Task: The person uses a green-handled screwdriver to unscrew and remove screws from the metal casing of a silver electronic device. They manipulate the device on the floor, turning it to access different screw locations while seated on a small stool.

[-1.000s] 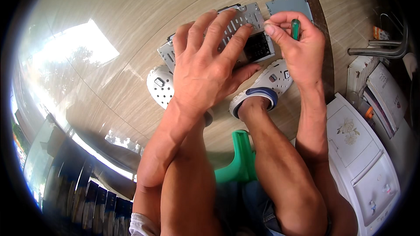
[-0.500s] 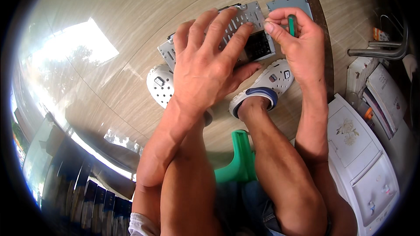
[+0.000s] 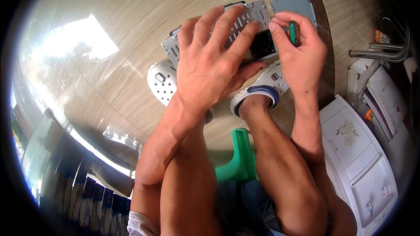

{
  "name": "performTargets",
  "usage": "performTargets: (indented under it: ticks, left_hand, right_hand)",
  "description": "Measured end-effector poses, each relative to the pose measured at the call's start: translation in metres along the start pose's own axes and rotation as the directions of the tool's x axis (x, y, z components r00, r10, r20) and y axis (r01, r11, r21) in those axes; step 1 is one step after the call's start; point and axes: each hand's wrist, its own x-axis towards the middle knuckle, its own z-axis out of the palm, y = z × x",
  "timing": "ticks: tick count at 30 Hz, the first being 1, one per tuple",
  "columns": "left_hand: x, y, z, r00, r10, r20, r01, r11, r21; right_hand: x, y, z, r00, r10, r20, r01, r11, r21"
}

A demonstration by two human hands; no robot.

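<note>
A silver slotted metal case (image 3: 258, 12) rests on the floor between my feet. My left hand (image 3: 210, 61) spans its top, fingers spread toward the far edge and thumb along the near side, holding it steady. A dark opening (image 3: 262, 43) shows at the case's near right part. At the case's right end is my right hand (image 3: 302, 39), closed round a screwdriver with a green and dark handle (image 3: 292, 33). Thumb and forefinger pinch together by the case edge; the tool's shaft and what lies between the fingertips cannot be made out.
A flat grey metal panel (image 3: 295, 6) lies just beyond my right hand. White clogs (image 3: 162, 81) are on my feet beside the case. A green plastic piece (image 3: 238, 157) stands between my legs. White drawers (image 3: 350, 135) and metal tubing (image 3: 380, 53) are at the right.
My right hand has turned slightly and come a little nearer, and the green handle has shifted with it. My left hand stays on the case.
</note>
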Motion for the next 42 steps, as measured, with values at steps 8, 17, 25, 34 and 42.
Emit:
performTargets:
  ticks: [8,17,25,34,42]
  left_hand:
    - [-0.001,0.000,-0.001,1.000,-0.001,0.013,0.001,1.000,0.002]
    - [-0.001,0.001,-0.003,1.000,0.008,0.008,-0.008,1.000,-0.013]
    - [-0.001,0.002,-0.001,1.000,0.006,0.010,-0.006,1.000,0.005]
    - [0.002,0.002,-0.003,1.000,-0.018,0.025,0.018,1.000,0.009]
    - [0.010,0.009,-0.013,0.988,-0.041,0.148,0.031,0.997,0.067]
  right_hand:
    - [-0.004,0.009,0.003,0.975,-0.220,-0.039,0.209,0.960,-0.186]
    - [-0.005,0.005,0.004,0.950,-0.308,-0.052,0.281,0.915,-0.290]
    - [0.001,0.007,0.008,0.929,-0.369,-0.036,0.351,0.907,-0.231]
    - [0.001,0.013,0.006,0.975,-0.224,-0.002,0.221,0.963,-0.156]
    - [0.001,0.012,-0.007,0.979,0.158,0.130,-0.185,0.956,0.229]
